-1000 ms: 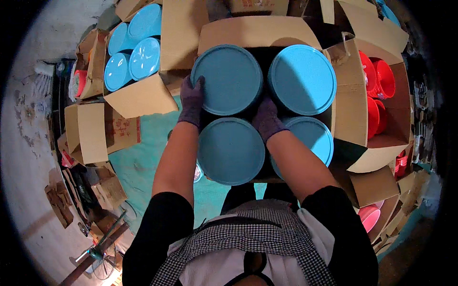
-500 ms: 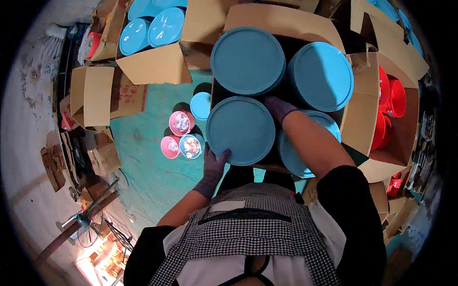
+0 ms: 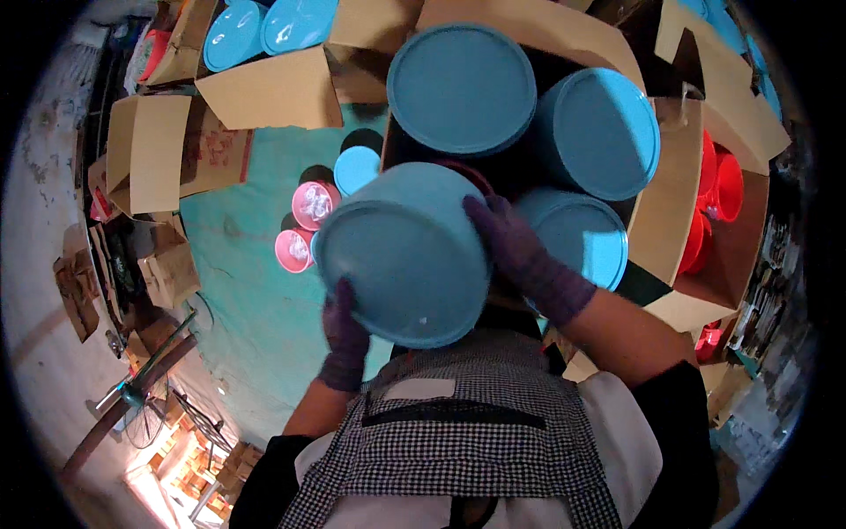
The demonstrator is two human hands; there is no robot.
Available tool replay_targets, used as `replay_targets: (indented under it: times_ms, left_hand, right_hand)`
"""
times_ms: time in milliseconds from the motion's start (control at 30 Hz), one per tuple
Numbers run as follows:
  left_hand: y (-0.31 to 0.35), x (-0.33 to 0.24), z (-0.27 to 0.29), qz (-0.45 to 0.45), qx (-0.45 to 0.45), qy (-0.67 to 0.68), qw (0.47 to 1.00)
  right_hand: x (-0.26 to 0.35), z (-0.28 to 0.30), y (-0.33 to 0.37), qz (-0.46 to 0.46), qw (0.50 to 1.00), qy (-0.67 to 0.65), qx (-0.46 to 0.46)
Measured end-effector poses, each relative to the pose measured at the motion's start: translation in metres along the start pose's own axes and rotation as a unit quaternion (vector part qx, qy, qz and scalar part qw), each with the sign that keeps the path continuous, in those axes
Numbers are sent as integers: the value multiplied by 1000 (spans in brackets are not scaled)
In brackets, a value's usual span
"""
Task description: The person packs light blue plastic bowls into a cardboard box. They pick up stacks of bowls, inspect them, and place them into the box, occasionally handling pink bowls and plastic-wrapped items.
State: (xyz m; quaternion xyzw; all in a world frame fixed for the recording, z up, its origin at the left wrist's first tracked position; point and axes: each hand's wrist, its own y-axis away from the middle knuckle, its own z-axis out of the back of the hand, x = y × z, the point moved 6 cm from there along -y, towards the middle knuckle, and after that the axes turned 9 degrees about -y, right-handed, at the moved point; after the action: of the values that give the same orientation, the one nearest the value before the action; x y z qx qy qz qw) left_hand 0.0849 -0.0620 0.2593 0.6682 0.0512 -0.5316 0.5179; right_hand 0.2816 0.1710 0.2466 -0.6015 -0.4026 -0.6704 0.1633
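A large blue bucket [image 3: 401,273] is held tilted in front of me, its round flat face turned up toward me. My left hand [image 3: 345,331], in a purple glove, grips its lower left edge with the thumb on the face. On the bucket's right side, my gloved right hand [image 3: 529,256] presses with its fingers against the wall. Behind it stands an open cardboard box [image 3: 538,31]. Inside the box sit a back-left blue bucket [image 3: 461,88], a back-right blue bucket [image 3: 606,132] and a front-right blue bucket [image 3: 577,236]. A dark red edge shows just behind the held bucket.
Left on the green floor sheet [image 3: 256,300] stand a small blue container [image 3: 357,170] and pink containers [image 3: 315,204]. A box of red buckets [image 3: 749,238] is at the right. Another box with blue buckets [image 3: 298,25] stands back left. A fan-like metal stand [image 3: 132,392] is lower left.
The front-left bucket has come up out of the box toward me and tilted. My right hand has moved from the gap between buckets onto its side; my left hand has shifted left with it.
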Motion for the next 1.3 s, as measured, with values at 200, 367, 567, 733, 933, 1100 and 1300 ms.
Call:
replay_targets:
  times_ms: [200, 367, 567, 733, 933, 1100, 1300]
  left_hand:
    - [25, -16, 172, 74, 47, 75, 993]
    - [91, -36, 179, 69, 13, 92, 993]
    - [135, 8, 198, 61, -72, 82, 992]
    - [86, 11, 161, 19, -77, 34, 996]
    - [5, -4, 35, -17, 35, 61, 997]
    - [-22, -12, -12, -67, -13, -163, 984]
    - [-72, 11, -30, -97, -34, -253, 962]
  right_hand:
    - [75, -92, 60, -164, 884, -378, 222]
    - [88, -137, 76, -171, 845, -302, 407]
    - [56, -167, 103, -163, 826, -277, 463]
    - [38, -131, 96, 212, 907, 135, 337]
    - [21, -43, 38, 39, 987, -118, -105]
    - [-18, 8, -9, -45, 986, 163, 1]
    - [-93, 32, -64, 88, 970, 224, -12]
